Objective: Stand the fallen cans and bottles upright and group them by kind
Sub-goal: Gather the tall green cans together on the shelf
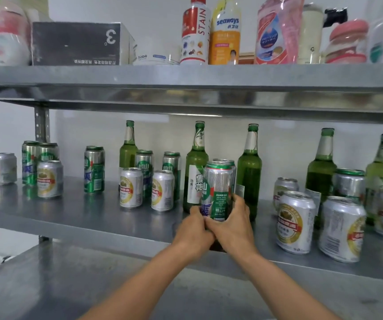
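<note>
A tall green-and-silver can [217, 190] stands upright near the front edge of the middle metal shelf [75, 215]. My left hand [194, 229] and my right hand [233, 224] both clasp its base. A second tall can [228, 163] is right behind it. Green glass bottles [195, 167] [249, 167] stand upright on either side, and more bottles [322, 167] stand further right. Short silver-and-gold cans [131, 188] [295, 222] and other tall green cans [94, 169] stand upright, scattered in mixed clusters along the shelf.
The upper shelf [186, 77] overhangs closely above the bottle tops and carries a black box [77, 42] and detergent bottles [195, 31]. A lower shelf [70, 285] lies under my forearms. A white wall backs the shelves.
</note>
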